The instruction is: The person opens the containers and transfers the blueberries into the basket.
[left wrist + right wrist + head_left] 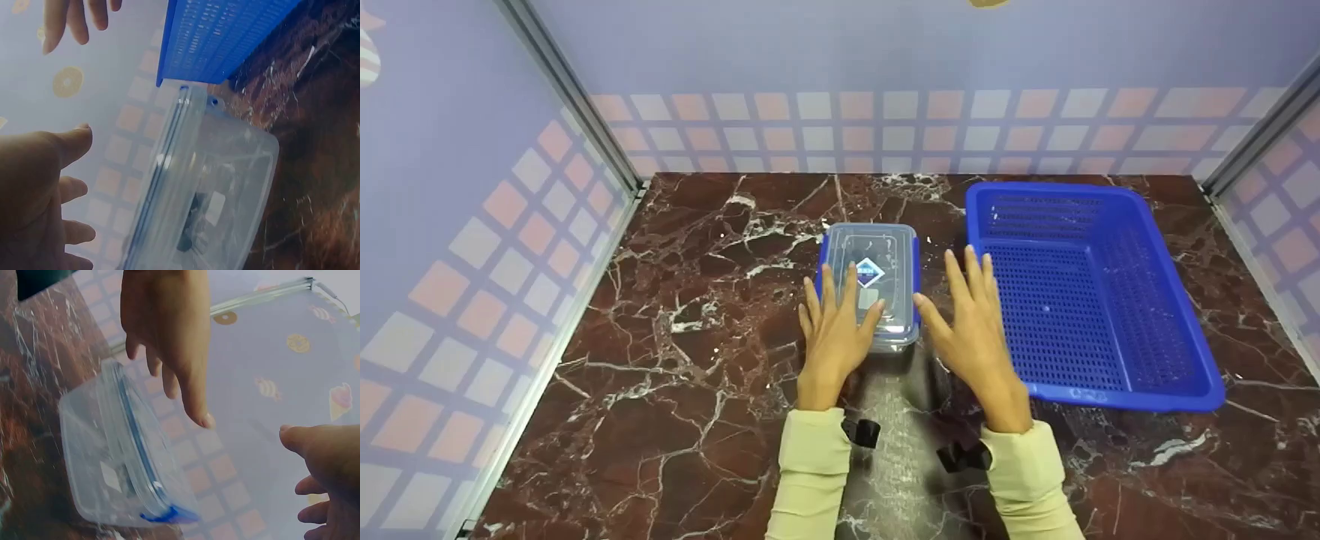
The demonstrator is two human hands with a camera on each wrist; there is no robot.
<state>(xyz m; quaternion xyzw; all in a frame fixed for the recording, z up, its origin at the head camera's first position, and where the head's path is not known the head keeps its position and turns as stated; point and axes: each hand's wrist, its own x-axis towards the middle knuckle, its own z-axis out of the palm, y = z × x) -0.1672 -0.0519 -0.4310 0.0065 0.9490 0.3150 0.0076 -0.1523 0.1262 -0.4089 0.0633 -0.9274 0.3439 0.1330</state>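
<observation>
A clear plastic food container with a lid and blue side clips lies on the marbled table, a diamond-shaped label on its lid. Small dark and white shapes show through its wall in the left wrist view. My left hand hovers over the container's left front part, fingers spread and straight. Beside the container's right edge, my right hand is held with fingers extended, between it and the blue basket. Both palms are bare of any object.
A blue perforated plastic basket stands on the right of the dark red marbled table. Printed panels wall the table at the back and on both sides, joined by metal corner strips.
</observation>
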